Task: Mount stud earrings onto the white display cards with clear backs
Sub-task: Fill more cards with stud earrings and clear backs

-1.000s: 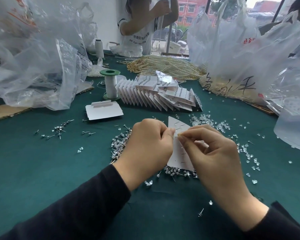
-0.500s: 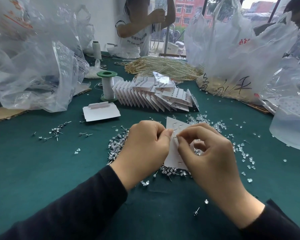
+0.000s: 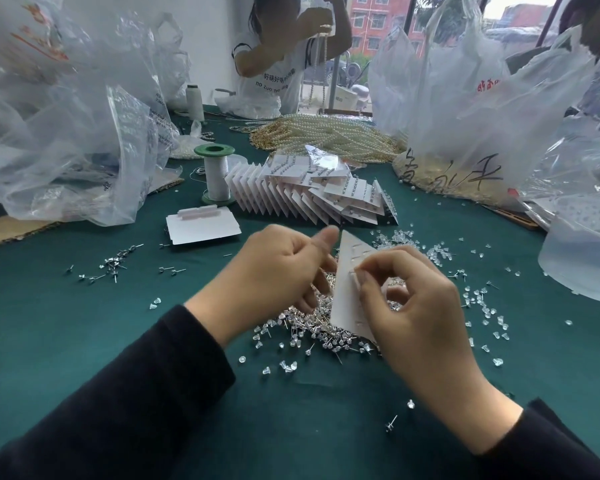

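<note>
Right hand (image 3: 420,306) pinches the white display card (image 3: 345,299) upright over the stud pile (image 3: 319,329) at the worktop's (image 3: 84,341) middle. The left hand (image 3: 274,268), just left of the card, dips curled fingers into the studs, its grip hidden.

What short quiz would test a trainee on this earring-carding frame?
1. True or false: the left hand holds the card.
2. What lies on the table under both hands? A) pearl strands B) studs in a pile C) a bag
3. What colour are the end rims of the spool?

Key
1. False: the right hand pinches it. The left thumb points up, away from its fingers.
2. B
3. Green
</note>
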Available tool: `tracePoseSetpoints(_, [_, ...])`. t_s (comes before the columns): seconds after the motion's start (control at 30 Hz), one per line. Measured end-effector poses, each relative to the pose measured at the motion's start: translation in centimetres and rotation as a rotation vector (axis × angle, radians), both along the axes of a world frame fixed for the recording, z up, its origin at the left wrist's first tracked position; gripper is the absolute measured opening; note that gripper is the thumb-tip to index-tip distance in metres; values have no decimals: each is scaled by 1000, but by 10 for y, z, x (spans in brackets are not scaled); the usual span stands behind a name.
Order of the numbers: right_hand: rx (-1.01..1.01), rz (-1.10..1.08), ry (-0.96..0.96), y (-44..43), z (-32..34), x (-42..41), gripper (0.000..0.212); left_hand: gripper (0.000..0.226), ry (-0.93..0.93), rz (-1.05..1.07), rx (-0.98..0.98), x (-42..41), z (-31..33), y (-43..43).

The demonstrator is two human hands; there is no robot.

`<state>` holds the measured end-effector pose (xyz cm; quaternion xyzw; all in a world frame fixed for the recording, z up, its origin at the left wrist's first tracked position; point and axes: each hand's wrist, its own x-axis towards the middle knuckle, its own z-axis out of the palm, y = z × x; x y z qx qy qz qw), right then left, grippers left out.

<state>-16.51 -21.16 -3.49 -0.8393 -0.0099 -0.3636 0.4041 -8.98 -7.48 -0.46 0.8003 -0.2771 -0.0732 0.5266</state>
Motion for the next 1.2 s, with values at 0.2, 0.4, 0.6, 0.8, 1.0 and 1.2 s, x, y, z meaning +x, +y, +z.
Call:
tracePoseSetpoints(0.2, [171, -42, -18, -9, 6, -1, 22, 6, -296, 260, 548, 34, 10, 46])
tracePoseSetpoints(0.4, [197, -47, -23, -10, 11, -3, 24, 4, -215, 154, 657, 32, 7, 43])
tracePoseSetpoints(0.6, [218, -36, 7, -10, 12, -4, 20, 6, -303, 270, 650, 36, 4, 40])
tracePoseSetpoints(0.8, [245, -48, 43, -10, 11, -4, 18, 5, -264, 232, 670, 38, -1, 39])
tracePoseSetpoints(1.0, [1034, 260, 294, -16, 19, -5, 15, 9, -257, 251, 417, 36, 7, 40])
tracePoseSetpoints(1.2, [1504, 622, 444, -13, 20, -5, 65, 10, -256, 97, 115, 12, 15, 24])
